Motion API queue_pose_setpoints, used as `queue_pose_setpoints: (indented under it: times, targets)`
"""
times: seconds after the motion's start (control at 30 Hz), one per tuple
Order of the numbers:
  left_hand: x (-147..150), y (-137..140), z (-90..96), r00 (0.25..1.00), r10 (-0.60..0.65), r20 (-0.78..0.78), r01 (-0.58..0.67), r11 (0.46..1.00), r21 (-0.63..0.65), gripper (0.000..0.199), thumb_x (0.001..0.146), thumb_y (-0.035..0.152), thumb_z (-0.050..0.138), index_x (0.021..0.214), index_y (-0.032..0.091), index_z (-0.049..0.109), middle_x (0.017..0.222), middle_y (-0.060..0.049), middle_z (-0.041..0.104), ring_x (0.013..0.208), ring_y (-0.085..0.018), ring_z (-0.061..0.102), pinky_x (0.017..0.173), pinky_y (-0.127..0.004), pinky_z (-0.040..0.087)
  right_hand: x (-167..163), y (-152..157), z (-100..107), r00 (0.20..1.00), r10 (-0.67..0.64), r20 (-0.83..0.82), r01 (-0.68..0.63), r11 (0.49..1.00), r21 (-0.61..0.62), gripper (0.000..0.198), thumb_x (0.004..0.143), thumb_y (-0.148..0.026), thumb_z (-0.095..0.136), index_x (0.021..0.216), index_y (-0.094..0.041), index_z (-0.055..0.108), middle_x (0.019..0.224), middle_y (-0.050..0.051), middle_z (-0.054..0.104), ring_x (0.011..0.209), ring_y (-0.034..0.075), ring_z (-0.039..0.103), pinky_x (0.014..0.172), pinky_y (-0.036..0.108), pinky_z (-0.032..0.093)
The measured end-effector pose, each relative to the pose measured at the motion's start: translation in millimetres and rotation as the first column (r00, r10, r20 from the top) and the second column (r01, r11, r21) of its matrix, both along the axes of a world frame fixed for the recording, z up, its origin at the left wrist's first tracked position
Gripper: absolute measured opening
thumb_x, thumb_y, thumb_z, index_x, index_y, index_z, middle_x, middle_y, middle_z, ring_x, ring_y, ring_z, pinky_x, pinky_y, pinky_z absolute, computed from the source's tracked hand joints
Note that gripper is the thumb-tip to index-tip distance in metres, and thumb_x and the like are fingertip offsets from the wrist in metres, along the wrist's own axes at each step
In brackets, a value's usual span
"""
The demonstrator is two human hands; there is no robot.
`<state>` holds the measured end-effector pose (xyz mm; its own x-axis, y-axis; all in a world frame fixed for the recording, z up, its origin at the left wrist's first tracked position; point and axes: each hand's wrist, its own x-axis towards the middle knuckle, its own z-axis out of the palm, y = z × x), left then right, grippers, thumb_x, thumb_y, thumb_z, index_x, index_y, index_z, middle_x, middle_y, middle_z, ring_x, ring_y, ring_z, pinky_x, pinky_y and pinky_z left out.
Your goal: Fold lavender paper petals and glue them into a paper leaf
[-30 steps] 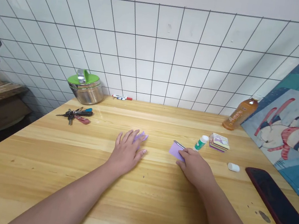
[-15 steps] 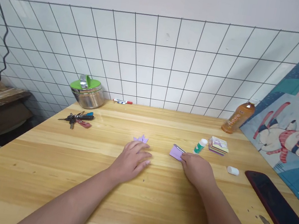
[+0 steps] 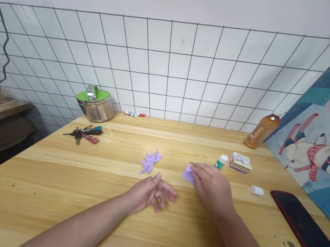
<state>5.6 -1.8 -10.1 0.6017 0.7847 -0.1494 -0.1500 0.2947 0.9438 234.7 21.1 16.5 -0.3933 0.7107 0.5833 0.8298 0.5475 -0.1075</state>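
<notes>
My right hand [image 3: 213,191] has its thumb and fingers closed on a small piece of purple paper [image 3: 188,175], whose left part sticks out past the fingertips. Behind those fingers the tip of a thin grey object [image 3: 191,163] shows; the rest of it is hidden. My left hand [image 3: 153,195] is turned partly palm up, fingers apart, holding nothing. Just beyond it a folded purple paper leaf shape [image 3: 150,162] with several points lies flat on the wooden table [image 3: 117,224]. A white and green glue stick [image 3: 221,161] stands uncapped-looking right behind my right hand.
To the right are a stack of paper [image 3: 240,162], a white cap [image 3: 256,190], a phone [image 3: 305,229] and a tea bottle [image 3: 262,130]. Keys [image 3: 86,132], a green-lidded metal pot [image 3: 96,106] and a marker [image 3: 135,114] lie at the back left.
My left hand has drawn back from the folded purple shape and turned palm up, uncovering it. My right hand has shifted slightly left, its fingers now further over the purple paper and the thin grey object.
</notes>
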Motion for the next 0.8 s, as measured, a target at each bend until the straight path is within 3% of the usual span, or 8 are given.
queue_pose_setpoints:
  times: [0.03, 0.1, 0.17, 0.23, 0.33, 0.47, 0.6, 0.8]
  targets:
    - [-0.6, 0.5, -0.6, 0.998, -0.031, 0.06, 0.039, 0.988, -0.146, 0.074, 0.084, 0.066, 0.022, 0.1, 0.007, 0.065, 0.092, -0.018, 0.067, 0.064, -0.016, 0.063, 0.052, -0.023, 0.046, -5.2, -3.8, 1.4, 0.995, 0.1, -0.009, -0.1, 0.994, 0.045, 0.023, 0.087, -0.02, 0.047, 0.101, -0.021, 0.065, 0.104, 0.004, 0.068, 0.098, 0.019, 0.058, 0.09, 0.034, 0.044]
    - [-2.7, 1.5, -0.5, 0.987, -0.034, 0.16, 0.082, 0.948, -0.309, 0.072, 0.083, 0.066, 0.026, 0.107, 0.007, 0.061, 0.1, -0.019, 0.066, 0.082, -0.021, 0.066, 0.067, -0.027, 0.049, -16.0, -12.0, 4.1, 0.956, 0.292, 0.024, -0.293, 0.952, 0.088, 0.023, 0.085, -0.018, 0.051, 0.104, -0.022, 0.064, 0.109, 0.003, 0.066, 0.106, 0.019, 0.055, 0.096, 0.035, 0.041]
    - [-4.8, 2.3, -0.8, 0.976, 0.019, 0.215, 0.062, 0.93, -0.363, 0.057, 0.084, 0.057, 0.041, 0.107, 0.008, 0.06, 0.101, -0.017, 0.066, 0.089, -0.022, 0.065, 0.078, -0.031, 0.048, -25.7, -19.6, 6.0, 0.907, 0.416, 0.071, -0.42, 0.905, 0.063, 0.025, 0.084, -0.019, 0.053, 0.107, -0.022, 0.062, 0.114, 0.003, 0.063, 0.111, 0.019, 0.052, 0.097, 0.035, 0.042]
    - [-5.9, 3.1, -2.6, 0.972, 0.057, 0.23, 0.035, 0.926, -0.375, 0.036, 0.083, 0.039, 0.056, 0.104, 0.01, 0.061, 0.092, -0.012, 0.067, 0.083, -0.019, 0.065, 0.079, -0.03, 0.048, -32.7, -25.0, 7.4, 0.871, 0.482, 0.092, -0.486, 0.874, 0.02, 0.024, 0.084, -0.019, 0.052, 0.105, -0.022, 0.062, 0.113, 0.004, 0.063, 0.112, 0.019, 0.051, 0.097, 0.035, 0.042]
    - [-6.2, 4.6, -5.7, 0.971, 0.074, 0.229, 0.014, 0.932, -0.362, 0.026, 0.078, 0.019, 0.064, 0.102, 0.01, 0.062, 0.086, -0.009, 0.066, 0.076, -0.015, 0.064, 0.074, -0.027, 0.049, -37.2, -27.9, 8.5, 0.851, 0.52, 0.076, -0.517, 0.854, -0.055, 0.026, 0.082, -0.023, 0.053, 0.106, -0.021, 0.061, 0.109, 0.005, 0.064, 0.113, 0.02, 0.05, 0.099, 0.037, 0.04]
    - [-6.2, 6.7, -5.5, 0.954, 0.094, 0.286, 0.013, 0.935, -0.354, 0.028, 0.082, 0.021, 0.06, 0.108, 0.01, 0.06, 0.095, -0.011, 0.065, 0.082, -0.016, 0.063, 0.079, -0.029, 0.047, -36.5, -25.4, 6.5, 0.866, 0.496, 0.072, -0.484, 0.865, -0.135, 0.034, 0.081, -0.028, 0.055, 0.114, -0.021, 0.057, 0.115, 0.006, 0.061, 0.116, 0.022, 0.047, 0.102, 0.042, 0.036]
    - [-5.5, 7.4, -3.4, 0.939, 0.072, 0.337, 0.057, 0.933, -0.356, 0.03, 0.083, 0.021, 0.059, 0.111, 0.011, 0.059, 0.096, -0.011, 0.064, 0.087, -0.017, 0.062, 0.08, -0.03, 0.046, -33.2, -19.3, 0.8, 0.876, 0.474, 0.09, -0.472, 0.881, -0.042, 0.028, 0.088, -0.014, 0.045, 0.112, -0.02, 0.058, 0.114, 0.005, 0.064, 0.111, 0.017, 0.051, 0.098, 0.036, 0.041]
    - [-3.0, 7.7, -3.0, 0.958, 0.1, 0.269, -0.017, 0.955, -0.297, 0.029, 0.076, 0.017, 0.067, 0.104, 0.01, 0.063, 0.088, -0.009, 0.065, 0.079, -0.014, 0.061, 0.072, -0.025, 0.045, -25.6, -13.4, -1.4, 0.881, 0.47, 0.053, -0.473, 0.877, 0.082, 0.024, 0.088, -0.013, 0.048, 0.103, -0.024, 0.064, 0.109, 0.002, 0.067, 0.104, 0.017, 0.057, 0.089, 0.034, 0.047]
